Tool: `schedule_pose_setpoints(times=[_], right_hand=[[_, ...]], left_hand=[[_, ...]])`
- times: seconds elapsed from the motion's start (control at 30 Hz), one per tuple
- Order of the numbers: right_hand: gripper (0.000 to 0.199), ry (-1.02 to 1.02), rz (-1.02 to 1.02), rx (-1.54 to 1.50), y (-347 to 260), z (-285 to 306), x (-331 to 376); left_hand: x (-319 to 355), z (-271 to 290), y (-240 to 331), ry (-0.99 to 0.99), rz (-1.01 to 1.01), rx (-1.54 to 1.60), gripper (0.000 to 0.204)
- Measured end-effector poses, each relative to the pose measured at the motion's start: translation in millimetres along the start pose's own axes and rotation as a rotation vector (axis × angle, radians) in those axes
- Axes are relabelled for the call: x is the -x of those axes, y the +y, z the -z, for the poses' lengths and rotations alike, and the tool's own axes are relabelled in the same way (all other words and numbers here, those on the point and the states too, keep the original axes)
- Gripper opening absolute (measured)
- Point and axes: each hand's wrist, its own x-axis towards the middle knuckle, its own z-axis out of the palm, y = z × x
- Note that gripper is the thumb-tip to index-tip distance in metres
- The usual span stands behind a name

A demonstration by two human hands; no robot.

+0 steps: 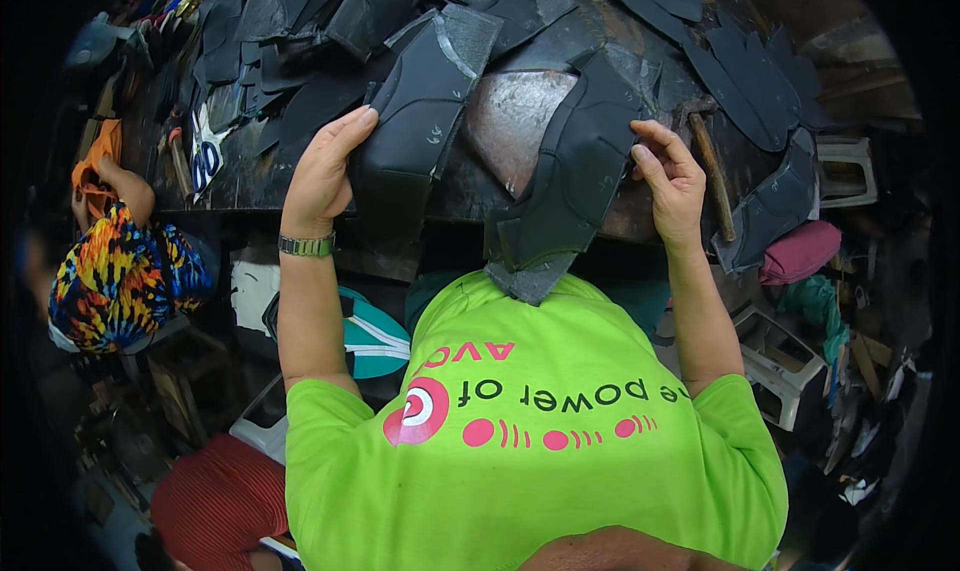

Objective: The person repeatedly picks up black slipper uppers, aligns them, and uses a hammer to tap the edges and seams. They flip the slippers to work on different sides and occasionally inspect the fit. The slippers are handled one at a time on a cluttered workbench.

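My left hand (332, 171) is closed on the left edge of a black shoe upper piece (428, 91), thumb on the near face and the other fingers hidden behind it. Beside it, another black shoe upper piece (590, 136) slants down, its lower tip against my green shirt. At this piece's right edge, my right hand (668, 181) is closed, with thumb and forefinger bent at the border. Both pieces have raised overlays and small pale marks. Whether they are joined is hard to see. Between them shows a worn grey slab (515, 121) on the dark table.
More black cut pieces (735, 86) cover the far table. A wooden-handled hammer (712, 176) lies right of my right hand; blue-handled scissors (207, 156) lie left. A person in a colourful shirt (125, 276) sits at left. White plastic stools (785, 356) stand at right.
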Motion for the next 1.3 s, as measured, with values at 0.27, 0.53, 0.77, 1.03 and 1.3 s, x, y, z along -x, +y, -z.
schedule_pose_setpoints(times=[0.27, 0.53, 0.77, 1.03, 1.3], right_hand=[[0.029, 0.015, 0.002, 0.012, -3, -1, 0], [0.03, -0.008, 0.02, 0.062, -24, 6, 20], [0.075, -0.508, 0.419, 0.75, -72, 12, -24], [0.107, -1.235, 0.421, 1.158, -82, -35, -87], [0.082, -1.076, 0.55, 0.709, -141, -19, -131]], left_hand=[[-7, 3, -5, -0.005, -0.018, -0.001, 0.027], [13, 4, -6, -0.108, -0.065, 0.244, 0.035], [24, -10, -13, 0.07, -0.045, 0.125, 0.036], [32, 9, -21, -0.055, -0.079, 0.203, 0.036], [84, 41, -17, 0.153, -0.181, 0.378, 0.036]])
